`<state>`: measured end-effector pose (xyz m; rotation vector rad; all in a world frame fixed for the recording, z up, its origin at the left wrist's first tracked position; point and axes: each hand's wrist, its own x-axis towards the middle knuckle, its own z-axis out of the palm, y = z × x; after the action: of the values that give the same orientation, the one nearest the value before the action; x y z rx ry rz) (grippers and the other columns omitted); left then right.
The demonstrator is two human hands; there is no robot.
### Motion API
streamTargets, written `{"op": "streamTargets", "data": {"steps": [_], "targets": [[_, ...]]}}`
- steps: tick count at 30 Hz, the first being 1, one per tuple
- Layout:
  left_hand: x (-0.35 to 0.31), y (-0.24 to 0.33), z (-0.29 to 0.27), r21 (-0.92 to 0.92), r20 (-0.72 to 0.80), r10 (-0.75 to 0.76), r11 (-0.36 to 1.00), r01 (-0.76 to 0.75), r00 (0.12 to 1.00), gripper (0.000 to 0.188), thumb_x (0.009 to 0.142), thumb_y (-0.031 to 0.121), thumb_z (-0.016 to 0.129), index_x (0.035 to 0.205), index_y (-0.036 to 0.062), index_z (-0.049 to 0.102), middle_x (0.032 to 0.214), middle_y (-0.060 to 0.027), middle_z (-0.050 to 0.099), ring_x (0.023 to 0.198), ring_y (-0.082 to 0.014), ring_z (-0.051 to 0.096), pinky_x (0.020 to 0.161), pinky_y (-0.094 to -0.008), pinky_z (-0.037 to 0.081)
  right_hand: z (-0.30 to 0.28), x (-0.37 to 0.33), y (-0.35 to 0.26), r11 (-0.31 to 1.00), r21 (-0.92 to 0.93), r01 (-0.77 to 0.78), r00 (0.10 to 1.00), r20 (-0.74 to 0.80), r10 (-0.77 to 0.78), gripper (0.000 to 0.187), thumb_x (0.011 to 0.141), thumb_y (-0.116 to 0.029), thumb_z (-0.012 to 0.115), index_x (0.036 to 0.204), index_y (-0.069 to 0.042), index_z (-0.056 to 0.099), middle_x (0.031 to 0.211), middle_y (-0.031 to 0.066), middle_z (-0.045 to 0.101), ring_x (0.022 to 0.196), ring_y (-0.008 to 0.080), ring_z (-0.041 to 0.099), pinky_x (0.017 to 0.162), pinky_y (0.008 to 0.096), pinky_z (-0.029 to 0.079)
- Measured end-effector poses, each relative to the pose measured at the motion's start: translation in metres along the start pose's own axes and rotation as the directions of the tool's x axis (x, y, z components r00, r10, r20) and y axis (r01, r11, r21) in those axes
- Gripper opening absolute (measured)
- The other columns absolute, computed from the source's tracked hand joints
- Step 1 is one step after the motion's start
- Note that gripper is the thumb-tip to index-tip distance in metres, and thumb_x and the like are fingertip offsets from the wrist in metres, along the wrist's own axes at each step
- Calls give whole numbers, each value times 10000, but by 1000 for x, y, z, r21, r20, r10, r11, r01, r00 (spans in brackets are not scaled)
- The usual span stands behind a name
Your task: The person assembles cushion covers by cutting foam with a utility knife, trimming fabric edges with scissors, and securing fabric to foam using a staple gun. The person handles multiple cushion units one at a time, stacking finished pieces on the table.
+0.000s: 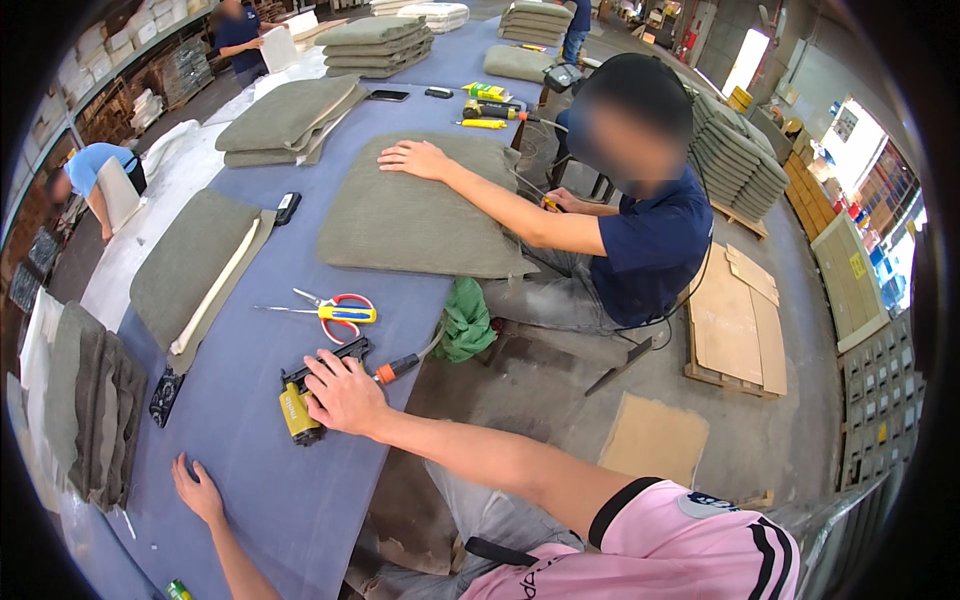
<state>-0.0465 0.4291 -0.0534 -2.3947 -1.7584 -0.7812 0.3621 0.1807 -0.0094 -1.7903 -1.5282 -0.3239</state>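
My right hand [345, 393] lies over a yellow and black air staple gun [300, 412], its fingers curled onto the body. An orange hose connector [396, 369] sticks out from the tool toward the table's right edge. On the blue-grey tabletop [265, 505], my left hand [198, 488] rests with its fingers apart and nothing in them. Just beyond the staple gun are red-and-white-handled scissors [345, 318], with a yellow and blue screwdriver [345, 313] lying across them.
A co-worker [640, 200] sits opposite with one hand on a grey-green cushion [430, 205]. Folded grey-green fabric stacks [285, 120] stand along the table. A black remote-like object [165, 397] lies left, near a fabric piece [190, 265]. Green cloth [465, 322] hangs at the edge.
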Motion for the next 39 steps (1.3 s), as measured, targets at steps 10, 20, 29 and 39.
{"op": "streamTargets", "data": {"steps": [10,20,29,39], "targets": [[-2,6,-2,-12,-13,-11,1000,11,1000,454,1080,272,614,1491,81,645,1609,-202,576,1520,-387,496,1265,-505,362,-1,-1,0,1000,-10,-11,999,30,12,340,985,-352,670,1100,-39,735,1480,177,652,1421,377,555,1065,507,488],[1,23,-4,101,13,-68,993,67,998,477,1064,276,604,1513,114,604,1620,-157,560,1543,-348,465,1274,-503,341,-1,3,0,998,-62,25,999,-37,-27,310,963,-340,678,1082,-58,728,1431,159,683,1377,359,586,1014,496,507],[-4,33,-10,89,17,-82,993,80,997,465,1057,288,596,1493,126,591,1596,-137,564,1531,-330,467,1265,-514,341,-1,0,0,996,-69,48,998,-44,-51,279,945,-311,693,1052,-55,718,1418,163,693,1349,362,610,997,492,514],[-4,27,-6,108,15,-94,990,92,995,458,1071,304,576,1493,127,594,1604,-133,565,1543,-324,460,1280,-492,333,-2,-3,-6,997,-74,31,997,-74,-37,255,928,-299,692,1009,-60,730,1414,156,697,1344,353,610,998,484,519]]}}
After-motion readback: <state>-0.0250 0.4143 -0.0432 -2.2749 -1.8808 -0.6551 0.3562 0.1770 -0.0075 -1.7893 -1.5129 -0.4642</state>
